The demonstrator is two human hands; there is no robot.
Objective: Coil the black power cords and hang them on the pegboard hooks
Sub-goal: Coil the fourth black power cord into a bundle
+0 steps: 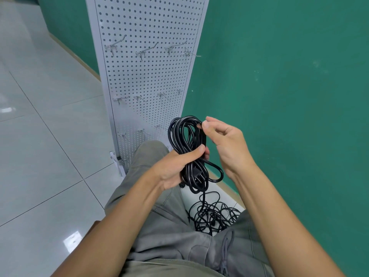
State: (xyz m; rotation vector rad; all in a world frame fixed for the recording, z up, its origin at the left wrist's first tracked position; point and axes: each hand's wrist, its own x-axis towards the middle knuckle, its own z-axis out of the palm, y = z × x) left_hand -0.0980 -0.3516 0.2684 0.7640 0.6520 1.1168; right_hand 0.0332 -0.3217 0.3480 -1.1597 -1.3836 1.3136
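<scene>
A coiled black power cord (184, 134) stands upright in front of the white pegboard (147, 76). My left hand (177, 166) grips the coil round its middle, with the plug hanging just below the fingers. My right hand (223, 140) pinches the top right strand of the coil between thumb and fingertips. From the coil a strand drops to a tangled pile of black cords (213, 216) on the floor between my knees. Bare metal hooks (143, 51) stick out of the pegboard in three rows.
The pegboard leans against a green wall (279, 76) on a small foot (117, 160). Pale glossy floor tiles (40, 146) spread out to the left. My legs in grey trousers (159, 226) fill the lower middle.
</scene>
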